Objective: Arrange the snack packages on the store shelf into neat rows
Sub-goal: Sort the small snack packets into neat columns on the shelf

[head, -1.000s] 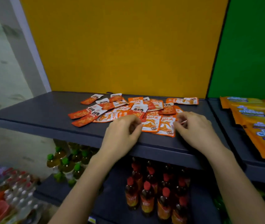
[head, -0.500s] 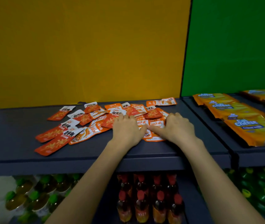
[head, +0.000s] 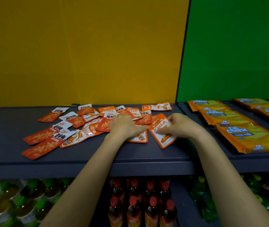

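**Q:** Where are the snack packets?

**A:** The orange-and-white snack packets (head: 88,128) lie in a loose, overlapping heap on a dark shelf (head: 7,122). Most lie crooked. Taking the left hand as the clock's centre, the heap spreads from eight o'clock round to one o'clock.

**Q:** What is the left hand doing?

**A:** The left hand (head: 125,126) lies palm down on the middle of the heap. Its fingers (head: 119,116) are nearly straight and point to twelve o'clock. The thumb stretches toward three o'clock, over the top edge of a front packet (head: 138,138) that lies flat at five o'clock of the hand. It grips nothing.

**Q:** And the right hand?

**A:** The right hand (head: 183,126) is at three o'clock of the left, close by but not touching it. Its fingers (head: 174,117) are curled over a tilted packet (head: 163,140), which it holds at the right-hand end of the heap. The packet's lower corner points to five o'clock. Whether it is lifted off the shelf cannot be told.

**Q:** What else is nearby?

**A:** Orange Cal Cheese packs (head: 229,117) lie at three o'clock on the next shelf section. Red-capped bottles (head: 133,208) stand below at six o'clock and green-capped bottles (head: 20,202) at eight.
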{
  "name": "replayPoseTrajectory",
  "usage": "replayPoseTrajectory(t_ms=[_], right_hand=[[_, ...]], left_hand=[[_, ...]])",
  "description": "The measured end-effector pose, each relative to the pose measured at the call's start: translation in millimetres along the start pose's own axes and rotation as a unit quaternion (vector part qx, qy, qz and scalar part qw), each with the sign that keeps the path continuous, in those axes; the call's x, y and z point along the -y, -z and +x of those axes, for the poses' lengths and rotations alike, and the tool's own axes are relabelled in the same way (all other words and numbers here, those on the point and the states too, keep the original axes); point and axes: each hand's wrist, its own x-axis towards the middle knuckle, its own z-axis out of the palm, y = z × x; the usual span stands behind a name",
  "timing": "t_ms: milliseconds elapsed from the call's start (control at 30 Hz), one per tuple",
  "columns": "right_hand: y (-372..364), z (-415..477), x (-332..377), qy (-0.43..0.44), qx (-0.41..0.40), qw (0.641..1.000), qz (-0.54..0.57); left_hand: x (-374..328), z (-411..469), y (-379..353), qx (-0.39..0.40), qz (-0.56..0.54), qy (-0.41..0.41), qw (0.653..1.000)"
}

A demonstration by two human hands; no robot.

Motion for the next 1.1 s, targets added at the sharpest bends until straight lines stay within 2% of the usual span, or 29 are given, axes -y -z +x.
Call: replayPoseTrajectory(t_ms=[233, 367, 633, 833, 900, 1100], right_hand=[[19, 6, -19, -0.008, -0.081, 0.995, 0.065], [5, 23, -13, -0.013, -0.114, 0.99, 0.079], [22, 51, -10, 0.005, -0.002, 0.999, 0.044], [32, 52, -8, -0.009, 0.12, 0.991, -0.066], [33, 52, -9, -0.007, 0.12, 0.989, -0.087], [30, 51, -14, -0.022, 0.089, 0.994, -0.06]], left_hand=[[-3, 3, 6, 0.043, -0.102, 0.033, 0.993], [1, -4, 7, 0.01, -0.166, 0.03, 0.986], [27, -26, 22, 0.013, -0.211, 0.019, 0.977], [46, -36, 26, 0.001, -0.39, 0.006, 0.921], [48, -38, 25, -0.011, -0.425, -0.002, 0.905], [47, -36, 19, -0.035, -0.513, 0.017, 0.858]])
